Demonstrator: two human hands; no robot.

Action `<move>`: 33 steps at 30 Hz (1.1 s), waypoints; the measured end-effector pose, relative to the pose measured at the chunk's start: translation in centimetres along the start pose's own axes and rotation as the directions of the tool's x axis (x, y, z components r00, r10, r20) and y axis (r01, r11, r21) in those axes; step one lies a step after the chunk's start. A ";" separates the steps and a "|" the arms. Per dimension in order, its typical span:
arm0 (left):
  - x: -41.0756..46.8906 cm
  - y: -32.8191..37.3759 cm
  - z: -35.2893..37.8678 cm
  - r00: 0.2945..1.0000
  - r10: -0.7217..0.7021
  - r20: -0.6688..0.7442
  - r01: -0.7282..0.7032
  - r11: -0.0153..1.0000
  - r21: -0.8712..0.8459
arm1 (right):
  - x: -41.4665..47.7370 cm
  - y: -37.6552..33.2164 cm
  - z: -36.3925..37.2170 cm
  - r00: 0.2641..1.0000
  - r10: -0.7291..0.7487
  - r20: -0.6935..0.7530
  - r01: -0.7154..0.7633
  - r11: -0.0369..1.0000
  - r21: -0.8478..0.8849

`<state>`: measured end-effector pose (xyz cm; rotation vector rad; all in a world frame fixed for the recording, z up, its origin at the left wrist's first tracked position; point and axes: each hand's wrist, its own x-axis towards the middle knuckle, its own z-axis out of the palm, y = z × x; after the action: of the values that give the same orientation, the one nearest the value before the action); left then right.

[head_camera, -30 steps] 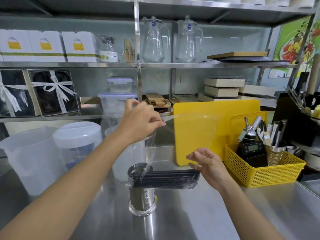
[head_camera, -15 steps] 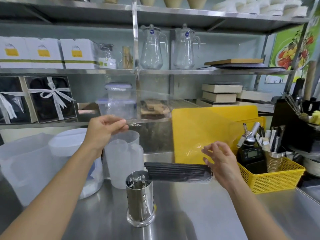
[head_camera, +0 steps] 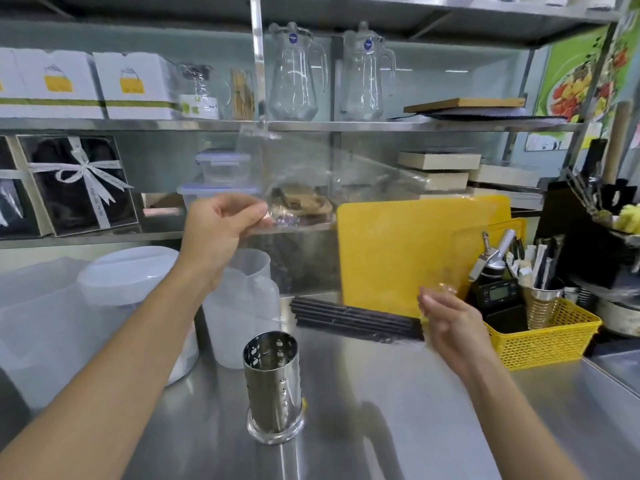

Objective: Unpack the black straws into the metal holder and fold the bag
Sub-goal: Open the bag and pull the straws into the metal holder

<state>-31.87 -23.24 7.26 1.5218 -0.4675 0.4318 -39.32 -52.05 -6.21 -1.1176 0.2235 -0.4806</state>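
A steel table (head_camera: 398, 403) is filling the lower half of the view, and metal shelving (head_camera: 346, 125) is running across the wall behind it, carrying two glass pitchers (head_camera: 294, 71) and white boxes (head_camera: 133, 85). A yellow cutting board (head_camera: 398, 251) is leaning upright at the back of the table, with a yellow basket (head_camera: 550, 341) of utensils sitting just to its right. Translucent plastic containers (head_camera: 121, 292) are crowding the left side.

A clear plastic bag (head_camera: 332, 188) is hanging stretched in the air between the two hands, well above the table. The left hand (head_camera: 221, 230) is raised at shelf height, its grip pinching the bag's left edge between thumb and fingers. The right hand (head_camera: 450, 320) is lower and to the right, fingers loosely curled, its grip holding the bag's lower right corner at the fingertips.

The black straws (head_camera: 353, 318) are lying in a flat bundle on the table in front of the cutting board, just left of the right hand. The metal holder (head_camera: 272, 382), a perforated cylinder, is standing upright nearer the camera, apart from the straws, and no straws are showing in it.
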 end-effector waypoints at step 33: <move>-1.4 -10.0 -3.3 0.920 -0.391 -0.029 0.380 0.906 -0.185 | 0.7 -2.4 2.1 0.972 -0.235 -0.020 0.211 0.903 -0.374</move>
<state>-27.58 -20.02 -1.91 1.3817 -0.1390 0.1245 -38.52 -51.52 -3.14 -1.5090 0.2508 -0.6996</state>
